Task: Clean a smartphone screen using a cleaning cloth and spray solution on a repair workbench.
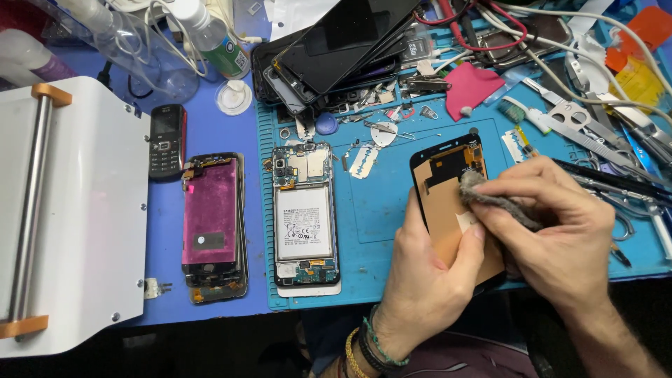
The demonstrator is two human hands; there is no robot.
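The left hand grips a detached phone screen panel by its lower part, thumb curled over the copper-coloured back and fingers closed underneath, holding it tilted just above the blue work mat. The right hand is closed on a small grey cloth, pinching it between thumb and fingers and pressing it against the panel's back near the upper right edge (the cloth's loose end lies on the dark top strip of the panel).

To the left on the mat, an opened phone lies face down with its white battery and circuit boards exposed. Beside it, off the mat on the blue counter, sits a stack of screen assemblies topped with a magenta backing, and above that a small black keypad phone. A white machine with a metal roller bar fills the left edge. Several dark screens are piled at the top of the mat, with a razor blade, a pink scrap, tweezers and cables scattered around them.
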